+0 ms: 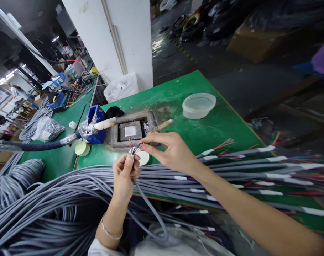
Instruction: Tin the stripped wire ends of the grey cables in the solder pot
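Observation:
My left hand (126, 172) is closed around the end of a grey cable (148, 206), whose length loops down toward my lap. From its top fan out thin coloured wires (134, 146), among them blue, purple and red ones. My right hand (170, 149) pinches the tips of some of these wires between thumb and fingers. Just behind the hands lies a round white lid or disc (142, 157), partly covered. Beyond it sits a square solder pot (112, 139) with a shiny silver bath (130, 131) in the middle.
Many grey cables (92, 174) with white-taped, stripped ends run across the green table (162, 103). An extraction hose (44, 145) reaches toward the pot beside a blue bin (96, 124). A clear plastic tub (198, 106) stands at the back right, a round yellowish tin (82, 148) at left.

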{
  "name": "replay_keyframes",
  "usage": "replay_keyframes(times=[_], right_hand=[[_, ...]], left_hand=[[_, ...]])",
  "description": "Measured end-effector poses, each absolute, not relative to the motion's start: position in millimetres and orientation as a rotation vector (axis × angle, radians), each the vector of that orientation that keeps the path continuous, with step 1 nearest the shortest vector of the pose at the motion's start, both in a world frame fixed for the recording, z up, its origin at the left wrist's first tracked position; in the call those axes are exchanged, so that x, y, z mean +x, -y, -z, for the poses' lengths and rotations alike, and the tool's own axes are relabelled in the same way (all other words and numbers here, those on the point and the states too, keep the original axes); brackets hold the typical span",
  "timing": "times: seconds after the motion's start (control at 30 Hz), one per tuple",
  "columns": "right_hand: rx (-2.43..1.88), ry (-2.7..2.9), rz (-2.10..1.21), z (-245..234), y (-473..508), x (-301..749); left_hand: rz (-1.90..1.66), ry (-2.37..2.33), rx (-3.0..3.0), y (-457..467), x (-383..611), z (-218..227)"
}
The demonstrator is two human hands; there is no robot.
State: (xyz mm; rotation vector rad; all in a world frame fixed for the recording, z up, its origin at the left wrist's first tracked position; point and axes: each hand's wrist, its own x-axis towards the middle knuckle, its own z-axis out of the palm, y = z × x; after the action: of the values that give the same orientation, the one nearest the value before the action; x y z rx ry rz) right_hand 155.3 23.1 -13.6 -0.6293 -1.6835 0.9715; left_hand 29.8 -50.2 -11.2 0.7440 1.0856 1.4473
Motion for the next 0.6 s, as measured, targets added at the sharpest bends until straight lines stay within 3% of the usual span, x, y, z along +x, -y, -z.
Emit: replay_keyframes(times=[0.23,0.6], right_hand=[[-0.61,1.497,-1.481,13.5,-23.3,149.9],[-0.586,1.589,-1.336,7.7,-21.8,157.5]], left_hand=[[-1.292,-1.01,0.73,54.3,28.4,6.1],[-1.241,-1.094,0.753,53.8,24.4,12.5]])
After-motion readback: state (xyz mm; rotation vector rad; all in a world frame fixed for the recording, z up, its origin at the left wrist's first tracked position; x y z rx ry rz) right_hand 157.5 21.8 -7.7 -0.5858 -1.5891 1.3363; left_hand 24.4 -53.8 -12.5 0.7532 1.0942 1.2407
